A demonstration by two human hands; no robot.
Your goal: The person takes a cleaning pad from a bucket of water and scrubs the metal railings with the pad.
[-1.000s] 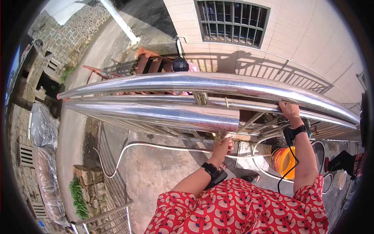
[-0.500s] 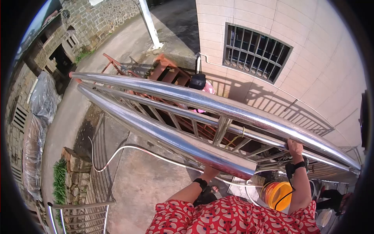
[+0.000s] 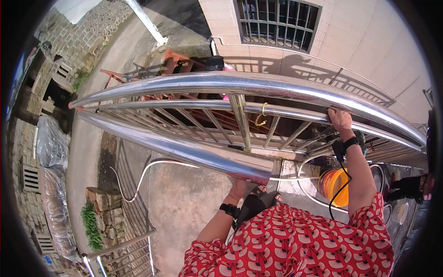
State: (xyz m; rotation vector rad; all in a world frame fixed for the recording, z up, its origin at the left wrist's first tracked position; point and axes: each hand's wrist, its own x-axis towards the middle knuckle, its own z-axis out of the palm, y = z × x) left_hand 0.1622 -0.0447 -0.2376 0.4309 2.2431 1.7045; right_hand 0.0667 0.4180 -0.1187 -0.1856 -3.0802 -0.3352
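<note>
My left hand [image 3: 238,188] holds the near end of a thick, shiny steel pipe [image 3: 184,150] from below; its fingertips are hidden behind the pipe. The pipe slants away to the far left, beside the balcony railing. My right hand [image 3: 340,119] is closed around the thin rail [image 3: 295,111] under the railing's thick, polished top rail [image 3: 258,85]. A yellow tie [image 3: 262,114] is wrapped on that thin rail. Next to my right forearm hangs a black piece with a cord [image 3: 339,150], partly hidden. Dark bands circle both my wrists.
A yellow bucket [image 3: 336,187] stands on the floor at right, with a white hose [image 3: 161,161] running across the concrete. Beyond the railing, a person in a black cap [image 3: 214,63] is near rusty stairs [image 3: 177,62]. Another person's dark clothing [image 3: 408,188] shows at far right.
The view has shifted and turned. The pipe's near end, with my left hand on it, appears higher and further left. My right hand stays on the thin rail.
</note>
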